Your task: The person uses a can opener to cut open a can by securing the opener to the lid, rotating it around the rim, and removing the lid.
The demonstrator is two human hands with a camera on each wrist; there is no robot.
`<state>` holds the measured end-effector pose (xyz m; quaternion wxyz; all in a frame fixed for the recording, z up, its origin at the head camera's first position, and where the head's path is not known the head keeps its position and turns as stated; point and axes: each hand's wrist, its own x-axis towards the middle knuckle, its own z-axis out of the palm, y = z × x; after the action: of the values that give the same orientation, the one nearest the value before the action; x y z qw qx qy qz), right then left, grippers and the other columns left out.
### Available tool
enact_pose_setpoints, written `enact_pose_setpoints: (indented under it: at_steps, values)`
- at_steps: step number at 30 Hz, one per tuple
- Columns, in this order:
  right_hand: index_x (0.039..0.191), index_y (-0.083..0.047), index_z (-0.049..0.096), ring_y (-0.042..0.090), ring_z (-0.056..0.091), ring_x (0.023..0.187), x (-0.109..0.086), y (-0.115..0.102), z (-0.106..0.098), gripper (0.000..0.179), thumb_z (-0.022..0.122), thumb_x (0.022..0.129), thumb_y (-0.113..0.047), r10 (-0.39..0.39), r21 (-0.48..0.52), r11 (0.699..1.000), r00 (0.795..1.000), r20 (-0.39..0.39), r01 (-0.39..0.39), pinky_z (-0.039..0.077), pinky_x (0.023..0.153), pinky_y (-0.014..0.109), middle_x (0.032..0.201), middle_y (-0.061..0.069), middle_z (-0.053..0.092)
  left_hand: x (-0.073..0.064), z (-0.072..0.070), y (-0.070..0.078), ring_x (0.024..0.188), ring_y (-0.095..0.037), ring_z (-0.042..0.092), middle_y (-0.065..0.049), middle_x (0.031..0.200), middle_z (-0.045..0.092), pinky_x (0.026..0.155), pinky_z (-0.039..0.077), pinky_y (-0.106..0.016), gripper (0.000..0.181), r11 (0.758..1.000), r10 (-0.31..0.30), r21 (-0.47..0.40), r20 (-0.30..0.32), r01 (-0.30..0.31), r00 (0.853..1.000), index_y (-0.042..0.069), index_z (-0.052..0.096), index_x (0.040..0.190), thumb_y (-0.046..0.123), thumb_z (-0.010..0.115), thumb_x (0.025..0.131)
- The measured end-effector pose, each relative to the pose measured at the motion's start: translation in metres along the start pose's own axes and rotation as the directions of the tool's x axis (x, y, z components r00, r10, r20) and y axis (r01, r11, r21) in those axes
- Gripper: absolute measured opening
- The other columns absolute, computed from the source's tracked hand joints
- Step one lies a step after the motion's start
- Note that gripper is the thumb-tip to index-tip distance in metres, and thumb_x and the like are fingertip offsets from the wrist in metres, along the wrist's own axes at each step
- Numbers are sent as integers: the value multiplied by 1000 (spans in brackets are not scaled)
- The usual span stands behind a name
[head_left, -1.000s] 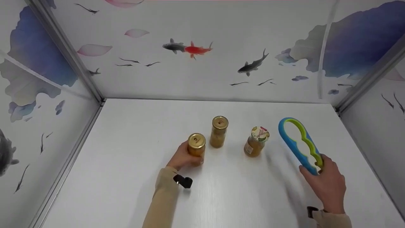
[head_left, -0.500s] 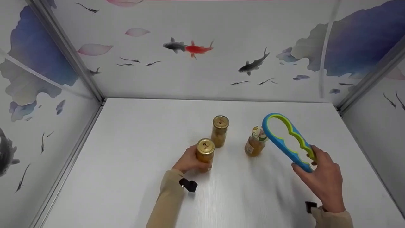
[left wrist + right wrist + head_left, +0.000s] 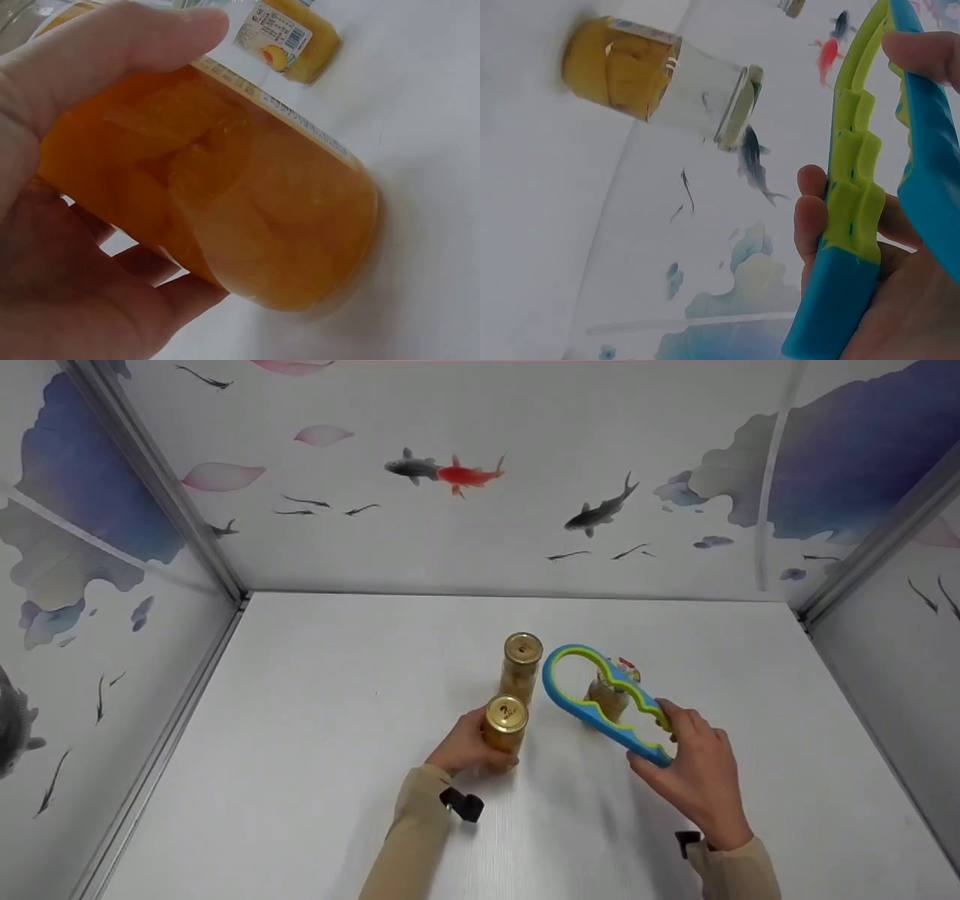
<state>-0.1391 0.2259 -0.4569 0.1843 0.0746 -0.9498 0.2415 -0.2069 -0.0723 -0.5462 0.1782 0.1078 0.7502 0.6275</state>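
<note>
My left hand (image 3: 469, 746) grips a glass jar of orange fruit (image 3: 504, 729) with a gold lid; in the left wrist view the jar (image 3: 225, 180) stands on the table with the thumb and fingers around it. My right hand (image 3: 697, 772) holds a blue and green jar opener (image 3: 570, 701) by its two handle ends, its loop raised toward the left. Behind the held jar stands a second gold-lidded jar (image 3: 521, 660). Partly hidden behind the opener is a jar with a patterned lid (image 3: 609, 701); the right wrist view shows this jar (image 3: 622, 67) standing apart from the opener.
The white table (image 3: 337, 675) runs back to a wall (image 3: 465, 547) painted with fish and leaves. Side panels (image 3: 112, 660) with metal corner posts enclose it left and right. A black wrist camera (image 3: 463, 804) sits on the left sleeve.
My left hand has shifted the jar right and slightly nearer. The opener has swung left with my right hand, from beside the patterned-lid jar to in front of it.
</note>
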Motion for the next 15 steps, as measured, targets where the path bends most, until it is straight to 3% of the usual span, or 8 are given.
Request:
enact_pose_setpoints:
  at_steps: [9,15]
  values:
    - [125,2,56,28,56,87,7,-16,15,70,82,66,-25,-76,10,997,996,55,75,39,80,46,102,14,61,4,11,5,109,-20,53,2,115,61,102,38,-43,68,999,-15,46,-4,15,1000,14,57,127,3,86,66]
    - [126,1,56,29,57,95,16,-27,19,73,83,65,-28,-150,-2,988,985,84,151,41,83,46,107,14,62,5,19,11,114,-23,50,-2,121,57,105,36,-45,71,998,-48,31,-16,49,999,9,50,131,7,86,70]
